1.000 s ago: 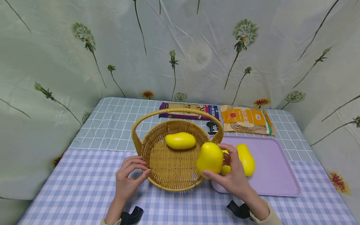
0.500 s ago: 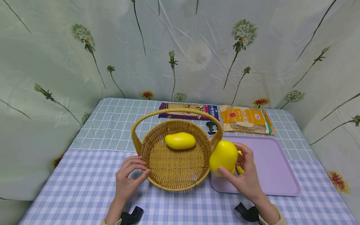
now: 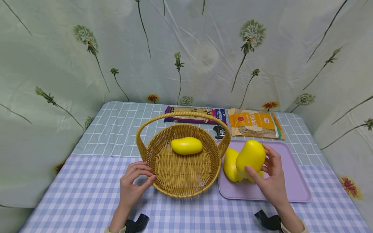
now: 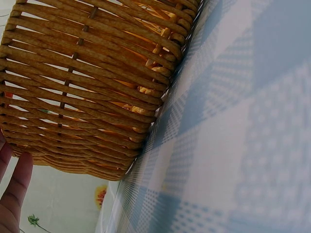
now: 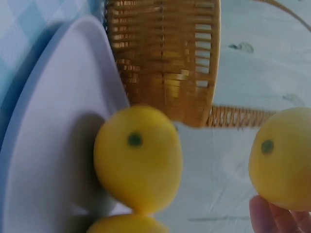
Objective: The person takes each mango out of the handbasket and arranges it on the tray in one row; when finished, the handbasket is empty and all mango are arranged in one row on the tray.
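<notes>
My left hand (image 3: 134,184) grips the near left rim of a round wicker basket (image 3: 182,178) with a tall arched handle. The left wrist view shows the woven side (image 4: 82,92) of the basket, with fingertips (image 4: 20,177) at its rim. One yellow mango (image 3: 186,146) lies inside, toward the back. My right hand (image 3: 274,184) holds another mango (image 3: 251,158) between thumb and fingers, raised over the lilac tray (image 3: 292,184). On that tray, a mango (image 3: 231,165) sits near the basket; a further one (image 3: 260,175) is mostly hidden behind the held fruit.
Along the back of the table lie a purple packet of noodles (image 3: 193,115) and an orange bag of grain (image 3: 254,124). A small black item with a printed code (image 3: 220,132) is behind the handle's right foot. Checked cloths cover the table; a flowered curtain (image 3: 204,64) hangs behind.
My right hand has carried the mango from over the basket's right rim rightward, over the tray. The tray's left mango has come into view. My left hand and the basket have stayed put.
</notes>
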Demonstrator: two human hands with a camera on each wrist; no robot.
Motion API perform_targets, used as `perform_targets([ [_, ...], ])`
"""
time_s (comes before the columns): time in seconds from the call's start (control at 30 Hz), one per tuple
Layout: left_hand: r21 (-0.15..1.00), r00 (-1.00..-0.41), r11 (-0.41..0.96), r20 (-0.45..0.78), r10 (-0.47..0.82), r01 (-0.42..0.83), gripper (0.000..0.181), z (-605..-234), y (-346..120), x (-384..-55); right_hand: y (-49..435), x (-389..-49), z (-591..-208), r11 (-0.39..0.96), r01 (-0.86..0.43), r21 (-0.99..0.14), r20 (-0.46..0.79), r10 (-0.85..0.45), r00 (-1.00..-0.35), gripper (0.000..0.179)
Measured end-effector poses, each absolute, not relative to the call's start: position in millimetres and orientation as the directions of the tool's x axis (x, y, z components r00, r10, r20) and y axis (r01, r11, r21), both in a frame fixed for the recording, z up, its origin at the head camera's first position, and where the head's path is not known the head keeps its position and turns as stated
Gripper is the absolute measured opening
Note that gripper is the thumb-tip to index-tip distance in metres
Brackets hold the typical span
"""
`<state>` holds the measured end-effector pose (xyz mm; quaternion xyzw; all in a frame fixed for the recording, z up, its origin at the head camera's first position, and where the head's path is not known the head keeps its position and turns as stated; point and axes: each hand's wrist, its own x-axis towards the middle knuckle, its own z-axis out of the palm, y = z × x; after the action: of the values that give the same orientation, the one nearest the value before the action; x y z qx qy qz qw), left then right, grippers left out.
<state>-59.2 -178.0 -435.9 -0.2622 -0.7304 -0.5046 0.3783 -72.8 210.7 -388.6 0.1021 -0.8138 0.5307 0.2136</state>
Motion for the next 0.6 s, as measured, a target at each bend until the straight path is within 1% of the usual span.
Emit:
perform_targets([
  [0.1,0.539,-0.577,0.354,0.817,0.001,0.764,0.014,-436.2,-177.8,-59.3,219.1,-76.0,-388.0,0.402,-0.307,-0.863,0.392,0.150,-0.907,0.081],
  [0.23,0.542,-0.579,0.353,0.815,0.000,0.763,0.014,-436.8,-178.2,-59.4,233.1,-83.0,-393.2,0.319,-0.221,-0.922,0.305,0.241,-0.921,0.075],
  [0.27,0.543,-0.580,0.353,0.814,0.000,0.762,0.013,-436.9,-178.3,-59.4,238.6,-85.5,-397.8,0.297,-0.222,-0.929,0.300,0.252,-0.920,0.074],
  [0.47,0.545,-0.584,0.356,0.812,0.001,0.759,0.013,-436.7,-178.4,-59.1,273.9,-101.3,-432.1,0.282,-0.220,-0.934,0.300,0.284,-0.911,0.073],
  [0.6,0.544,-0.583,0.356,0.812,0.003,0.760,0.013,-436.4,-178.3,-59.2,276.2,-100.6,-428.7,0.283,-0.150,-0.947,0.245,0.340,-0.908,0.072],
])
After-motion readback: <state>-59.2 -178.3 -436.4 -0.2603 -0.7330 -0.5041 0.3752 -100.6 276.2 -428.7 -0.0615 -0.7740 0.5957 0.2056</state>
